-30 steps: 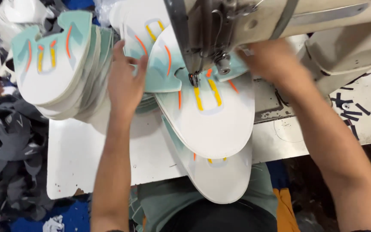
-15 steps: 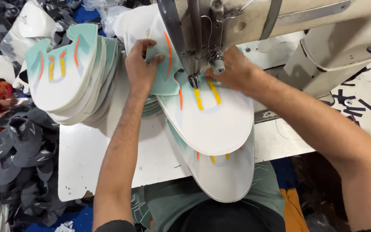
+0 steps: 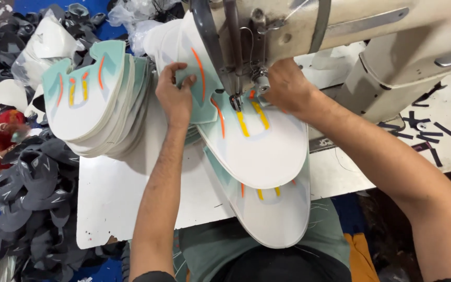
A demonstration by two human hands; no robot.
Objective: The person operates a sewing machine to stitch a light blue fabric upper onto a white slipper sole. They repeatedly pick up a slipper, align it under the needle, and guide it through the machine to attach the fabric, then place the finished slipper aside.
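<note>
The biggest thing I see is the cream-coloured industrial sewing machine (image 3: 371, 36), its arm running across the top of the view and its needle end coming down near the middle. Under it lies the white worktop (image 3: 116, 203), which carries everything else. At the left of the worktop sits a tall, leaning stack of white foam shoe-upper panels with mint, orange and yellow stripes (image 3: 92, 104). Off the worktop's left edge I see a heap of dark grey cut fabric pieces (image 3: 32, 198) on the floor. Under the needle lies the white shoe-upper panel with mint edging and orange and yellow stripes (image 3: 259, 143), flat on the worktop, with a second, like panel (image 3: 275, 219) poking out beneath it and overhanging the near edge toward my lap. My left hand (image 3: 176, 94) rests on the mint part of the upper panel, just left of the needle, with its fingers (image 3: 170, 70) curled over the panel's edge and pressing it down rather than pinching it. My right hand (image 3: 288, 86) lies on the same panel just right of the presser foot (image 3: 234, 102), palm down; its fingers are tucked behind the machine head, so I cannot tell how far they are spread. A few small black offcut strips (image 3: 424, 130) lie scattered on the worktop at the far right.
</note>
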